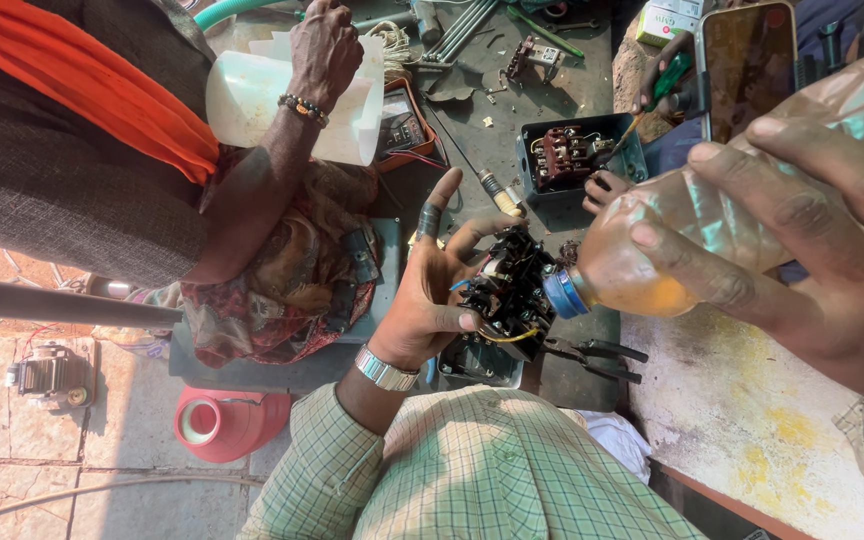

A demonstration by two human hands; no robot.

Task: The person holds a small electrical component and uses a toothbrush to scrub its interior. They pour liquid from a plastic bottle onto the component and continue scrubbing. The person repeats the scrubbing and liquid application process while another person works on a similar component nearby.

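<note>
my left hand (430,300) clenched around black switch block (508,290), turning it up toward the bottle | my right hand (812,230) grasping plastic bottle (672,240), tipped so blue cap (560,293) meets block

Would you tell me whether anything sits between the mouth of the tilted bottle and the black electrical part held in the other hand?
Nothing visible does: the bottle's blue neck in the right hand meets the black electrical part held by the left hand.
</note>
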